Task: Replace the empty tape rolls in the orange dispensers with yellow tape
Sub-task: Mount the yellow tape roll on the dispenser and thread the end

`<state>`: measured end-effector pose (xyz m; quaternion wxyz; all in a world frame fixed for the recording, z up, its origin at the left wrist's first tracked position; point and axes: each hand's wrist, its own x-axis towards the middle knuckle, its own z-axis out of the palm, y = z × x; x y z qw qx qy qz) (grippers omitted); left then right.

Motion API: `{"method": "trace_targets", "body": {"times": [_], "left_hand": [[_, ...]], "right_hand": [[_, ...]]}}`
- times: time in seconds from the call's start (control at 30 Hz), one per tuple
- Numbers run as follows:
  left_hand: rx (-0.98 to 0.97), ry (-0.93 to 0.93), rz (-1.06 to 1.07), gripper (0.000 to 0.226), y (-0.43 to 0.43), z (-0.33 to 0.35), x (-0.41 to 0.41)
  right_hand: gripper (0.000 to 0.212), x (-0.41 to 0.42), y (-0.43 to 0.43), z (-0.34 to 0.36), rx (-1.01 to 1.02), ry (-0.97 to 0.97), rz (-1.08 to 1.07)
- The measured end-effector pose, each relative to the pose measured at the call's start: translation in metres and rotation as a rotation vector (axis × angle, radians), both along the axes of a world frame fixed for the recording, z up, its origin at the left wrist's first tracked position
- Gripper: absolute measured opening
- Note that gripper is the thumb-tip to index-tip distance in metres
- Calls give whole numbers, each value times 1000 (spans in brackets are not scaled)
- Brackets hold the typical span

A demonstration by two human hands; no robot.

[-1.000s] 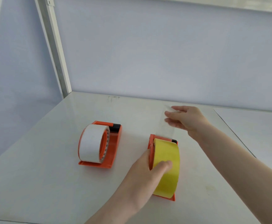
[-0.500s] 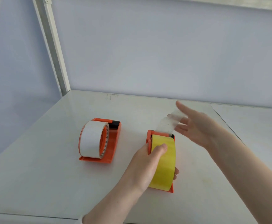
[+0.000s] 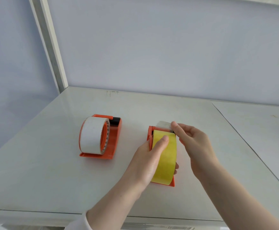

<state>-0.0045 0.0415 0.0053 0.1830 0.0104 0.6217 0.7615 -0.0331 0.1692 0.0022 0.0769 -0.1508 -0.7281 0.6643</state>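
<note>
A yellow tape roll [image 3: 166,161] sits in the right orange dispenser [image 3: 171,183] on the white table [image 3: 52,171]. My left hand [image 3: 146,163] grips the roll and dispenser from the left, thumb on top of the roll. My right hand [image 3: 193,143] pinches the loose translucent tape end [image 3: 164,125] at the dispenser's far cutter end. To the left stands a second orange dispenser [image 3: 112,143] holding a white roll [image 3: 92,135] on an orange hub.
A pale blue wall stands behind the table and a white metal post [image 3: 50,47] rises at the back left corner. A second table surface [image 3: 259,130] adjoins on the right, with a seam between them.
My right hand has brought the pulled-out tape end down and back toward the dispenser's cutter. My left hand stays on the yellow roll.
</note>
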Motion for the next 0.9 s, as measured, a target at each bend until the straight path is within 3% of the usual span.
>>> {"method": "trace_targets", "body": {"times": [0.1,0.2,0.33,0.57,0.77,0.9], "left_hand": [[-4,-2,-7,39,0,0,0],[-8,-6,-16,41,-1,-1,-1],[7,-2,-20,40,-1,-3,-1],[-6,7,-31,41,1,-4,0],[-7,12,-35,42,0,-5,0],[3,22,-34,39,0,-6,1]], "right_hand": [[46,-5,-3,2,127,-41,74],[67,-13,0,5,219,-68,32],[81,-18,11,5,278,-246,82],[71,-28,8,17,364,-269,180],[55,-24,15,21,463,-182,109],[46,-21,10,18,325,-233,179]]}}
